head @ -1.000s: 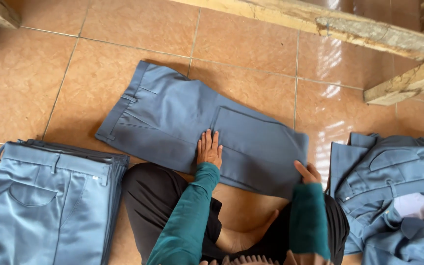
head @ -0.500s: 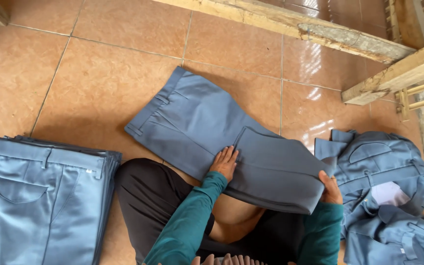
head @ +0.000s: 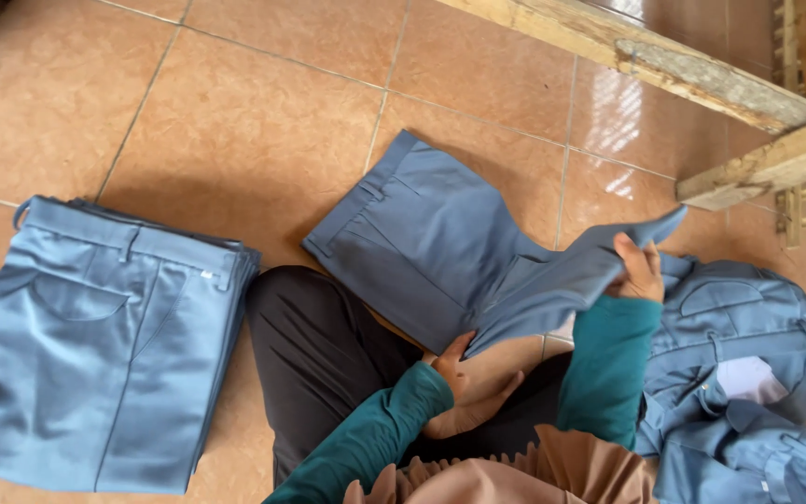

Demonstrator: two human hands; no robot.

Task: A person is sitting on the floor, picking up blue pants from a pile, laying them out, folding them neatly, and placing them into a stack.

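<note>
Head camera looks steeply down – close (single view) – at tiled floor [head: 235, 121].

Blue-grey trousers [head: 440, 247] on tiled floor (legs lifted, half-folded).

Blue-grey trousers [head: 422, 243] of smooth woven cloth with a faint sheen lie on a floor [head: 263, 112] of glossy terracotta tiles that mirror the light. The right hand [head: 639, 271] lifts one soft, limp trouser leg. A folded stack of trousers [head: 95, 345] in lighter blue cloth looks slightly satiny. A heap of blue cloth garments [head: 748, 373] is crumpled and matt. Wooden beams [head: 636, 51] look rough, weathered and unpainted. The sleeves [head: 608, 355] are matt teal knit.
</note>
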